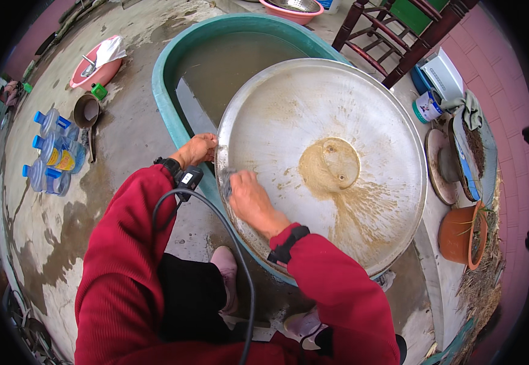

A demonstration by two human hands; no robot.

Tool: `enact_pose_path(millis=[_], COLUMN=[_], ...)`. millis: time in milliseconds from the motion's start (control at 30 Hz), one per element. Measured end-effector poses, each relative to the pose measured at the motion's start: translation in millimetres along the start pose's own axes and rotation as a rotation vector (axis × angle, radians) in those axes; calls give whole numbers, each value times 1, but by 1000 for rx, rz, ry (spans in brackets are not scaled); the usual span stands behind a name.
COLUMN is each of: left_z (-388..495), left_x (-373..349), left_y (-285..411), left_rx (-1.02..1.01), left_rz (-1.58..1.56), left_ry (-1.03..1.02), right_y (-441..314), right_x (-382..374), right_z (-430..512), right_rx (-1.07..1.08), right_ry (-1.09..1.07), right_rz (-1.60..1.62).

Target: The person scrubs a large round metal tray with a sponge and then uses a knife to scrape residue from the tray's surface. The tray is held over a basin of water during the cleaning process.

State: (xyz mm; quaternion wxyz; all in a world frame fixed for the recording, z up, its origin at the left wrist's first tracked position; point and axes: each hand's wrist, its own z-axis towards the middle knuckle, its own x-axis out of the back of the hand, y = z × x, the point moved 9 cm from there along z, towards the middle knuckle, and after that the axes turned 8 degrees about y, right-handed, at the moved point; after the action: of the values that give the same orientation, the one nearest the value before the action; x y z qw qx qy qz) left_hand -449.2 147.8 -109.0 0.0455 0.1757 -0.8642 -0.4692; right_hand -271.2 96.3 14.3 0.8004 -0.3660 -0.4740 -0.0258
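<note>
A large round metal lid (273,127) rests tilted across a green oval tub (161,91) of murky water (228,59). Brownish sediment (314,169) and streaks mark its middle and lower right. My left hand (199,149) grips the lid's left rim. Just below it, my right hand (253,198) presses a grey scouring pad (226,180) against the metal near that same rim; the fingers partly cover the pad.
Several clear plastic jugs (56,153), a ladle (86,112) and a pink basin (95,66) stand on the concrete at left. A dark wooden chair (383,41) is at the upper right. Below it are a paint bucket (427,106) and a terracotta-coloured plant pot (458,235).
</note>
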Motion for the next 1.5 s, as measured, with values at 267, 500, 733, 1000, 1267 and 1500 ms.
enact_pose_path(millis=[267, 500, 733, 1000, 1267, 1500], left_z=[-6, -24, -26, -12, -14, -11], left_x=[0, -5, -4, -1, 2, 0], left_y=[2, 9, 14, 8, 13, 9], left_rx=[31, 43, 62, 34, -25, -48], left_rz=[-95, -141, -264, -204, -87, -6], left_ry=[-10, 70, 173, 125, 155, 131], right_y=[25, -19, 17, 20, -9, -10], right_x=[-14, -34, -19, -9, -36, -21], right_z=[99, 52, 79, 82, 47, 42], right_rx=[38, 344, -2, 32, 212, 156], right_ry=[140, -86, -101, 6, -147, -119], right_rz=[-99, -202, 10, -174, -272, -268])
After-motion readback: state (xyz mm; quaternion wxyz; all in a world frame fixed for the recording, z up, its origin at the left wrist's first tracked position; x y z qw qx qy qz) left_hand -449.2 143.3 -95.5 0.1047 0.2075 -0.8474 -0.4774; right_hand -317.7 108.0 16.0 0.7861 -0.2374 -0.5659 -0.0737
